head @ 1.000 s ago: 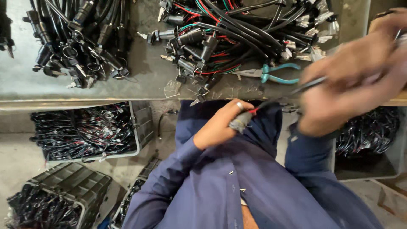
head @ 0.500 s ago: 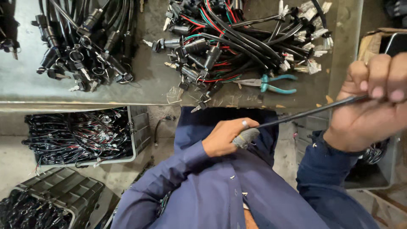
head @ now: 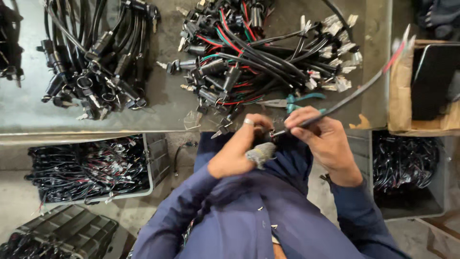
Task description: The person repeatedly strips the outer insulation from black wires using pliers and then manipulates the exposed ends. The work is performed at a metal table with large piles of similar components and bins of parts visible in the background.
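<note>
Black cable (head: 345,98) between both hands (head: 282,139) (pinched)

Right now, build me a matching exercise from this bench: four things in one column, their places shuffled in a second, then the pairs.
Things:
1. pliers
2. black cable
3. grey crate
4. cardboard box

Places:
A. under the bench, at the left
B. at the right edge of the bench
C. pinched in the right hand
D. lying on the bench beside the wire pile

Pairs: 1-D, 2-C, 3-A, 4-B
</note>
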